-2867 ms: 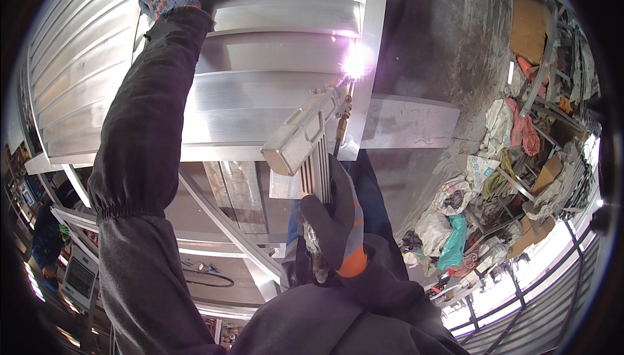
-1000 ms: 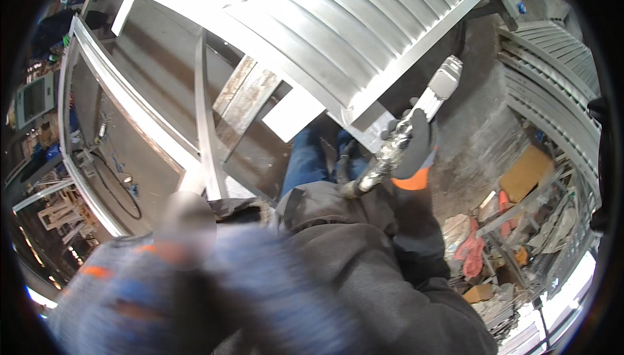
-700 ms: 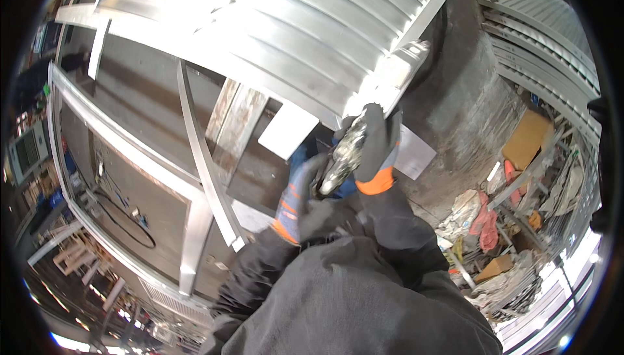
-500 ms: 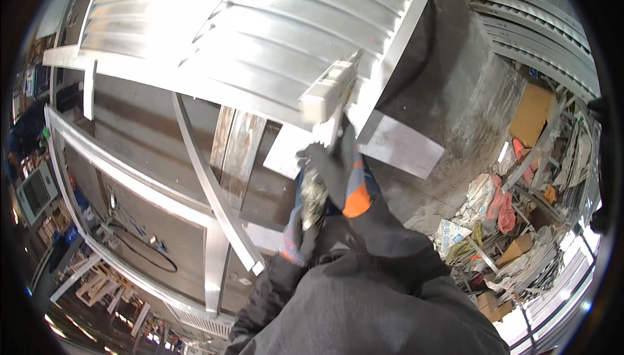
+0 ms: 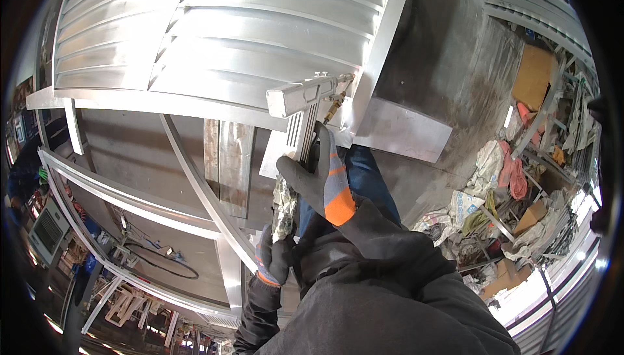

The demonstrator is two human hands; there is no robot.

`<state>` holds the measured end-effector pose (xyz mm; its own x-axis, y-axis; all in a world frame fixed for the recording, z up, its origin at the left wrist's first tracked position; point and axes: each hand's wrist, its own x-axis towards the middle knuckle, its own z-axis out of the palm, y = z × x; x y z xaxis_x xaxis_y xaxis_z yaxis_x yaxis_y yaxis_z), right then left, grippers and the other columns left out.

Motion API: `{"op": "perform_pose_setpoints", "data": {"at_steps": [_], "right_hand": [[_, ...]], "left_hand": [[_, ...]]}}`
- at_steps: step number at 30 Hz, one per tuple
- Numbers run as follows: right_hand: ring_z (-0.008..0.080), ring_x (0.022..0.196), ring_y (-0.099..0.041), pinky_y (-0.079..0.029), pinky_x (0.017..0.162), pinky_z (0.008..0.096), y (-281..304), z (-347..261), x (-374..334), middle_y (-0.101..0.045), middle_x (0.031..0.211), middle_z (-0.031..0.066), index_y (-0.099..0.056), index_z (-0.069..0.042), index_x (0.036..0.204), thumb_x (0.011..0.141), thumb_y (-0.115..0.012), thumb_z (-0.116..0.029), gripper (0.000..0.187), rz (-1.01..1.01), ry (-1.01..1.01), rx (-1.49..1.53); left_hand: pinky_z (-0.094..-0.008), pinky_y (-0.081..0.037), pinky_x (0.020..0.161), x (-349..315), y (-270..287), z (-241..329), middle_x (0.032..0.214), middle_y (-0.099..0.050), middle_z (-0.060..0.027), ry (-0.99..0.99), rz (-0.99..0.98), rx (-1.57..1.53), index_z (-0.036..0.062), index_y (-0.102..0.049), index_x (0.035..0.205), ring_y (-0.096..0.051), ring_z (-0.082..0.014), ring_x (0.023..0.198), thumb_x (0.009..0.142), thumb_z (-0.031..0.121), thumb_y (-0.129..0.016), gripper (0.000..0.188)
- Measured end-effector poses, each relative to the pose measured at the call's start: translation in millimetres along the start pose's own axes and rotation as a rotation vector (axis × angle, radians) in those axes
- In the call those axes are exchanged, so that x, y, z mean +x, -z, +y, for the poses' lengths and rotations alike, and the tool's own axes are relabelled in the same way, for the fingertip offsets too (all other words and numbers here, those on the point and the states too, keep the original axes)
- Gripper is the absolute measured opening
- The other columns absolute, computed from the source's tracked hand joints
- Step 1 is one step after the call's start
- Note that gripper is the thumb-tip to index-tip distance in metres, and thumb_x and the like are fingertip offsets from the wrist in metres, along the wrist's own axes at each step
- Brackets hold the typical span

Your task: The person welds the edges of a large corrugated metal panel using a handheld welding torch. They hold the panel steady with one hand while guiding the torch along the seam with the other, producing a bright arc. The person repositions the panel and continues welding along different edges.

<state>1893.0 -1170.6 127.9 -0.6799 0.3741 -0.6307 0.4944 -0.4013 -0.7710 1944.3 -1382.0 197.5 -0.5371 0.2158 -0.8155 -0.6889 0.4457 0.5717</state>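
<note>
My right hand [image 5: 318, 179], in a grey glove with an orange and blue cuff, is wrapped round the ribbed handle of a silver-white welding gun [image 5: 296, 98]. Its brass nozzle [image 5: 335, 108] is at the lower right corner of a louvred metal panel [image 5: 273, 49]; whether it touches cannot be made out. Below the handle hangs a hose bundle in crinkled clear wrapping [image 5: 284, 209]. My left hand [image 5: 276, 257], also gloved, is closed round the lower part of this bundle.
A flat metal plate [image 5: 403, 131] juts out right of the panel's corner. Metal frame bars [image 5: 195, 173] cross the left side. Cardboard [image 5: 533, 78], sacks [image 5: 487, 166] and scrap lie at the right. Another person's green glove [image 5: 43, 174] shows at the far left.
The welding gun has turned from pointing steeply away to lying more sideways, its nozzle to the right. My left hand has moved left and nearer my body, still holding the wrapped hose.
</note>
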Motion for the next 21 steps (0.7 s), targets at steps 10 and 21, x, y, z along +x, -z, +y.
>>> {"op": "perform_pose_setpoints", "data": {"at_steps": [10,21], "right_hand": [[0.0090,0.071,-0.057,-0.051,0.061,0.0275,1.0,0.5,5.6,-0.061,0.090,0.0033,-0.043,0.000,0.134,0.090,-0.074,-0.007,0.054,0.081,0.013,0.058],[0.0124,0.083,-0.059,-0.055,0.071,0.0294,0.8,4.7,8.4,-0.062,0.102,0.0073,-0.038,0.002,0.143,0.091,-0.077,-0.013,0.066,0.068,0.008,0.036]], "left_hand": [[-0.0291,-0.048,0.064,16.1,3.8,16.3,0.085,-0.064,-0.0022,0.061,-0.050,0.112,-0.0018,-0.061,0.128,-0.059,-0.0116,0.074,0.098,0.059,-0.058,0.068],[-0.0277,-0.046,0.062,16.0,-5.8,0.8,0.088,-0.062,0.0003,0.062,-0.081,-0.077,0.0010,-0.061,0.126,-0.057,-0.0097,0.075,0.101,0.047,-0.057,0.053]]}}
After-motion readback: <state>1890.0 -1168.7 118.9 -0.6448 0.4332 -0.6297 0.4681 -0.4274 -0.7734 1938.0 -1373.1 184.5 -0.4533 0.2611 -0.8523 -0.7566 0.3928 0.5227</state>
